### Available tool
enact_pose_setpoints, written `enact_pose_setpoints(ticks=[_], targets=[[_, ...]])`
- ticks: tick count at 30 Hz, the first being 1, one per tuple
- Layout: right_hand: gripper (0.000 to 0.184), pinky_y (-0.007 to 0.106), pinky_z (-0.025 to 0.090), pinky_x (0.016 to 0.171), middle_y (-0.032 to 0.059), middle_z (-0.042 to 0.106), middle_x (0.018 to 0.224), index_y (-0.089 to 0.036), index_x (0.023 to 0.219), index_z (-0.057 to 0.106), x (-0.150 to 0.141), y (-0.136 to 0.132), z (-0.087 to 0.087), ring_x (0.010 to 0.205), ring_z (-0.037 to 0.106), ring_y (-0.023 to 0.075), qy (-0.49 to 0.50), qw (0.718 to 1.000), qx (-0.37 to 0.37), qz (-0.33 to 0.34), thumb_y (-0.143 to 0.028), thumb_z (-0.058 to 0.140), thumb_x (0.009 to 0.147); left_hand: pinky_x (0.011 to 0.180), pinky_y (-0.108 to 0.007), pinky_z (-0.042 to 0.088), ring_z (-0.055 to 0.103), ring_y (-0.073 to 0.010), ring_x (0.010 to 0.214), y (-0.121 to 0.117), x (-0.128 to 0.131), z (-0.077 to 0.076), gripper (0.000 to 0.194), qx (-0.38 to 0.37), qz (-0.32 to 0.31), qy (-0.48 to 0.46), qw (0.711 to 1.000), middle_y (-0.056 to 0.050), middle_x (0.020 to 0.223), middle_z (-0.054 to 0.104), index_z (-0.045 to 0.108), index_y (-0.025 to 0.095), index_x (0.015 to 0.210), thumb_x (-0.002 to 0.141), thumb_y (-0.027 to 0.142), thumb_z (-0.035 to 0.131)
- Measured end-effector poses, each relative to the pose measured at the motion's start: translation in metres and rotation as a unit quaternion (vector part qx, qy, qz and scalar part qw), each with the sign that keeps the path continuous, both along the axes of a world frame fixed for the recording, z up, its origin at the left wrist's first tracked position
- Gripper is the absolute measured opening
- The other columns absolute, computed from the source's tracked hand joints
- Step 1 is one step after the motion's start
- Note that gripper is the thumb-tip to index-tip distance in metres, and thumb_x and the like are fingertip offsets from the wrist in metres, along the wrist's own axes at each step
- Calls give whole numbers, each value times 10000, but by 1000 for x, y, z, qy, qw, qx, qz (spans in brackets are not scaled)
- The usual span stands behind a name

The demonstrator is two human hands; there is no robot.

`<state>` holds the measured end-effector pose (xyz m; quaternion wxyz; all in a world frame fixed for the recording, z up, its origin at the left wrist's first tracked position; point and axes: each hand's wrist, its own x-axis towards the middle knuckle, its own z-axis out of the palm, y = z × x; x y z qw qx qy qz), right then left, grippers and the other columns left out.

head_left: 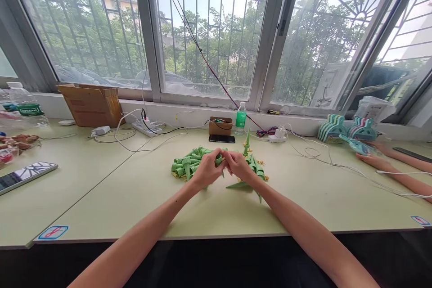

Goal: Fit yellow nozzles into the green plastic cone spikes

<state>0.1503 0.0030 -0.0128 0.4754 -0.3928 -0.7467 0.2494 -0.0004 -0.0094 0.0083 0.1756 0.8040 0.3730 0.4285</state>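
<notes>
The left hand point(209, 167) and the right hand point(239, 165) are brought together above the pale surface point(128, 207), with their fingertips meeting or nearly so. A green piece point(218, 160) is pinched between the fingers of the left hand. The right fingers are bent and gathered close beside it; whether anything is gripped by them cannot be determined. A pile of green pieces point(186, 166), many of them tubular, is noted beside the left hand and is partly covered by it. A looser cluster point(259, 173) of pointed green pieces, mixed with small yellow bits point(266, 178), is noted by the right hand. Beyond the hands, a black phone point(222, 138) is laid in front of a small cardboard box point(218, 129), beside which a bottle point(240, 119) is stood upright. At far right, a teal article point(354, 144) is held by another person's hands point(370, 160).
</notes>
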Motion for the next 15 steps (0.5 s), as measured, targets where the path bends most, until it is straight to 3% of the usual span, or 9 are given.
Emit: enact_pose_setpoints(ticks=[6,15], targets=[[434,208,347,468,-52,459,468,-203,684,416,3,0,1,399,424,86,-2,1000,10,2,-525,336,965,488,-196,309,343,-52,433,-1,0,1,95,-10,-12,-6,1000,74,599,488,481,185,834,835,279,496],[452,220,289,521,-37,403,526,-187,641,425,5,-3,7,510,354,93,-62,996,61,-16,-482,331,970,495,-213,317,359,-61,453,3,0,-4,123,-11,-8,12,1000,58,649,516,488,188,842,818,303,524]])
